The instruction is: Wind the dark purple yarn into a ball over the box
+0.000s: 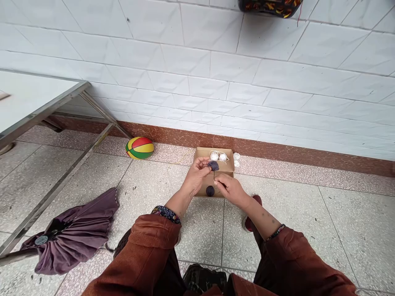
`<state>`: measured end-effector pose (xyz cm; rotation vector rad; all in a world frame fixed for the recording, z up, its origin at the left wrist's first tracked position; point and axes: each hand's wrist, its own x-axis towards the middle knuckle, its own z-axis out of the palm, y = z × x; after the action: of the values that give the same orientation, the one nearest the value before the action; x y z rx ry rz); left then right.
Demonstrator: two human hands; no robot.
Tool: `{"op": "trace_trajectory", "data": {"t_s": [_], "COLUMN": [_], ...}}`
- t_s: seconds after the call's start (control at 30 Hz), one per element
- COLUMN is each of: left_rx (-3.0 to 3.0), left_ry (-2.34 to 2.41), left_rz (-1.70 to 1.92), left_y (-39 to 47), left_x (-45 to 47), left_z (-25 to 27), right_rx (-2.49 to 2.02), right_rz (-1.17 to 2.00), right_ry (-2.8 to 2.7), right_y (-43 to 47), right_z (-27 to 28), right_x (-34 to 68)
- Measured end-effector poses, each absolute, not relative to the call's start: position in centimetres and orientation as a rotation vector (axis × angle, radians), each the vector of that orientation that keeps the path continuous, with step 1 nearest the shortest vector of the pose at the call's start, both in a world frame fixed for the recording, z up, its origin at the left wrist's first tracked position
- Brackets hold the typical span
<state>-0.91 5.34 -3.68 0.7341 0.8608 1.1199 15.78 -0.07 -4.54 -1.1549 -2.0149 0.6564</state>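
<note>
My left hand (196,174) is closed on a dark purple-grey ball of yarn (213,165), held up above a cardboard box (197,153). From that ball a strand runs down to my right hand (231,188), whose thumb and fingers pinch it. A second dark yarn ball (210,190) lies in the nearer part of the box, below my hands. In the farther part are two white yarn balls (218,156) with loose pale strands around them. More white balls (236,159) sit just outside the box's right side.
A red, yellow and green ball (140,148) rests near the wall at left. The metal-framed table (77,87) stands on the left, with a folded purple umbrella (77,236) on the floor by its leg. A dark patterned object (271,6) shows at the top.
</note>
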Motion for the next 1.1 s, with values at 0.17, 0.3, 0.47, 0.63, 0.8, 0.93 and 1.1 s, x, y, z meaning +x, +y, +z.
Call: {"op": "trace_trajectory", "data": {"t_s": [0.17,0.3,0.47,0.63,0.8,0.93,1.1], "left_rx": [0.952,0.983,0.807,0.696,0.896,1.022,0.898], "left_ry": [0.955,0.744,0.584,0.810,0.909,0.773,0.580], "left_rz": [0.952,0.805,0.926,1.090,1.023,0.862,0.785], "left_y": [5.2,4.6,5.7,7.5,7.2,5.2,2.1], "left_x": [-0.4,0.2,0.5,1.0,1.9,2.0,1.1], "left_z": [-4.3,-3.5,-2.5,-3.2,-4.1,-3.8,-2.4], "right_rx": [-1.120,-1.255,-1.379,-1.269,-1.143,-1.162,-1.358], "right_rz": [0.551,0.538,0.657,0.591,0.467,0.412,0.484], "right_ry": [-1.837,-1.665,-1.683,-2.045,-2.095,-1.909,-1.741], "right_y": [0.8,2.7,2.6,0.3,-1.0,0.0,0.6], "right_z": [-2.2,-3.0,-5.9,-5.6,-2.5,-1.0,-2.7], "right_x": [17.8,19.4,18.2,16.7,18.3,20.2,20.5]}}
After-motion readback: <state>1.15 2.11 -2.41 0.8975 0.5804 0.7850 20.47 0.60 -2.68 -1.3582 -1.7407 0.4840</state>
